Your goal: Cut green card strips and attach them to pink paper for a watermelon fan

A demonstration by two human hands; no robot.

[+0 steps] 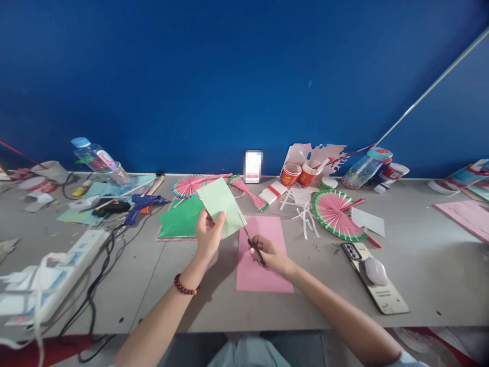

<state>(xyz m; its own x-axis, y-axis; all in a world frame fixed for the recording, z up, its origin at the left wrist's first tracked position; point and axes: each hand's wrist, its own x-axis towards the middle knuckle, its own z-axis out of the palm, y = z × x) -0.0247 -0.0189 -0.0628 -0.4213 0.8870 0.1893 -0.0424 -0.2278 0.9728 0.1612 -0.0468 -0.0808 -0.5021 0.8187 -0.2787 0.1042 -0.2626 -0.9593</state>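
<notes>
My left hand [208, 232] pinches the lower edge of a pale green paper sheet [221, 204], holding it up tilted above the table. My right hand [267, 255] is closed round the handles of dark scissors [252, 242], whose blades point up-left and meet the paper's right edge. Under my right hand a pink paper sheet [263, 275] lies flat on the grey table [183, 295]. A dark bead bracelet sits on my left wrist.
Green sheets [179, 221] lie left of the hands. Watermelon-pattern paper fans [334, 214] [187, 186], white strips, red cups [300, 174], bottles, a blue glue gun [143, 204], a power strip with cables [64, 265], a phone [374, 278] and more pink paper at far right crowd the table.
</notes>
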